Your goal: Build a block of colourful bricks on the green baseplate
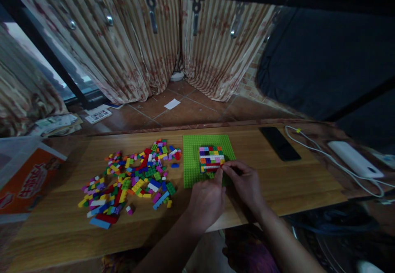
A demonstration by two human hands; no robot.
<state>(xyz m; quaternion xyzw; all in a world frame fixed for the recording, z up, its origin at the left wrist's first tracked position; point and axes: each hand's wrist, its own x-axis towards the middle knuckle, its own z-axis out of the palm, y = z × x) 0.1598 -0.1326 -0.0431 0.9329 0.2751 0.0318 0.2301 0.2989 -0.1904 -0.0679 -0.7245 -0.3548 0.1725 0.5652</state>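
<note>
Center frame, just below the middle: both hands meet at the near edge of a multicolour brick block (211, 158) standing on a green baseplate (191, 162). Left hand (206, 201) is loosely curled w/ one finger raised against the block's lower front. Right hand (245, 182) has thumb & forefinger pinched shut at the block's lower right corner, apparently on a small red brick (222, 166), tho it's too small to be sure. Looks like the placing step: seating a piece into the bottom row. Next move prob calls for lining studs up square, then a firm press down while the other hand steadies the block. Block is a compact rectangle, several layers, rows of red, white, yellow, green, blue, purple. Left of center, a loose brick pile (132, 178) lies spread on the wooden table (277, 190). Right side: phone (279, 143), white power bank (354, 158) w/ cable.
</note>
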